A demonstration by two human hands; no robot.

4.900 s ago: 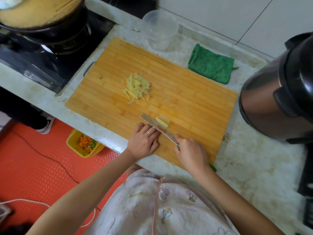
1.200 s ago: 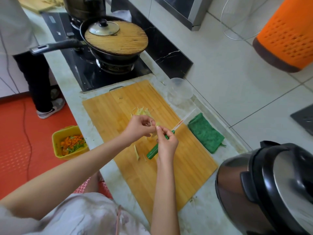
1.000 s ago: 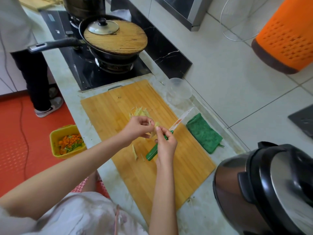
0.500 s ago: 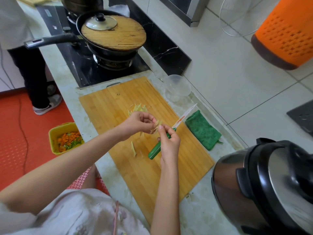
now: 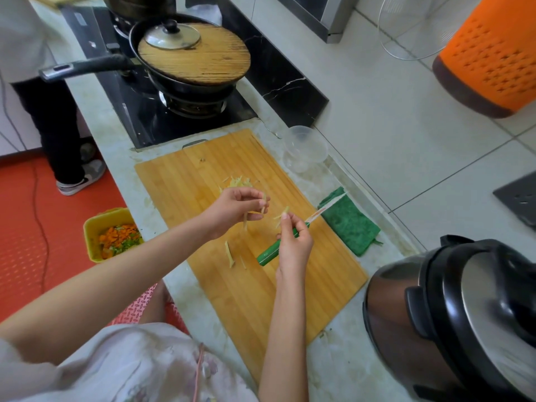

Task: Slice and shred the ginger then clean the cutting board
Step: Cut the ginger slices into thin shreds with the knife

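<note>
Pale ginger slivers (image 5: 246,223) dangle from the left fingers (image 5: 259,203), which are curled in and pinching them above the board. The left hand (image 5: 239,208) hangs over the middle of the cutting board (image 5: 293,288), not touching it. Just beside it, the right fingers (image 5: 285,221) nip another thin sliver (image 5: 282,213) at the tips, while the rest of the right hand (image 5: 295,243) wraps the green handle of the knife (image 5: 269,253). The white blade points up and away toward the back edge, its tip over the green cloth (image 5: 352,226). The two hands are close but apart.

Down on the wood, two loose strips (image 5: 230,253) lie near the left forearm, and the pile of shredded ginger (image 5: 236,181) sits beyond the left hand, partly hidden by it.

Wider now: the board lies on the pale stone counter (image 5: 181,288). A clear plastic tub (image 5: 304,152) stands off its far corner. A dark stove (image 5: 162,114) carries a black pan (image 5: 162,79) capped with a wooden lid (image 5: 203,59), and a small glass lid (image 5: 172,36) rests on top of that. At right bulks a steel pressure cooker (image 5: 452,314). Below the counter's edge, a yellow bin (image 5: 95,224) of orange and green scraps stands on the red floor mat (image 5: 23,233), where another person's legs (image 5: 55,123) are planted.
</note>
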